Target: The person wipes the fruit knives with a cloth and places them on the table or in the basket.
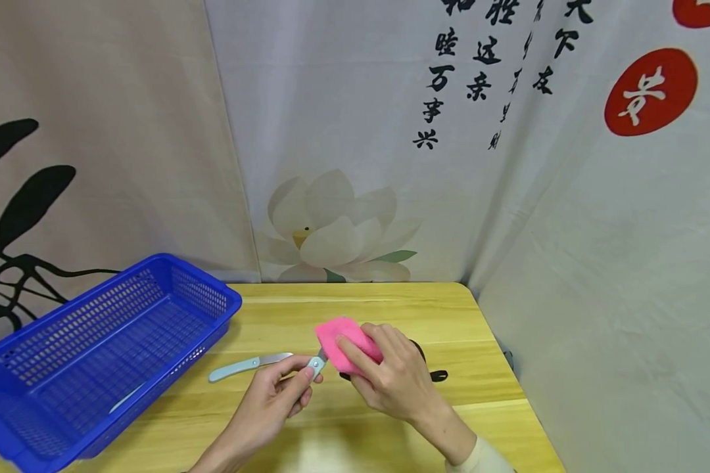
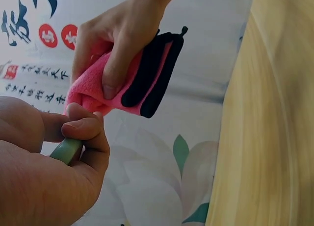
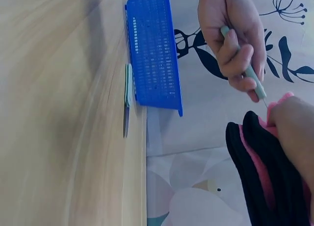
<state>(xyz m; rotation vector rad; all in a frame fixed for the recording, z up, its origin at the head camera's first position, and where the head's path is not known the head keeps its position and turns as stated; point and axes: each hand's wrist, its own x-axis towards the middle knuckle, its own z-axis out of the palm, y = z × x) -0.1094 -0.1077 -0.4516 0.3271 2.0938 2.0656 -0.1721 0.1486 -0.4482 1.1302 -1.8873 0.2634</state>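
My left hand [image 1: 278, 393] grips the pale blue-green handle [image 3: 251, 75] of a small knife, its blade pointing up and right. A folded pink cloth [image 1: 344, 341] with black edging is pinched in my right hand [image 1: 398, 376] and wraps over that blade, hiding most of it. In the left wrist view the cloth's black edges [image 2: 156, 74] and a small loop hang out past the right fingers. A second knife [image 1: 250, 366] with the same pale handle lies on the table just left of my left hand, blade toward the right.
A blue plastic basket [image 1: 186, 360] with mesh walls stands at the left of the wooden table [image 1: 331, 299]. Inside it lies a thin pale item [image 1: 127, 398]. A printed cloth curtain [image 1: 343, 85] hangs behind the table's back edge and along its right side.
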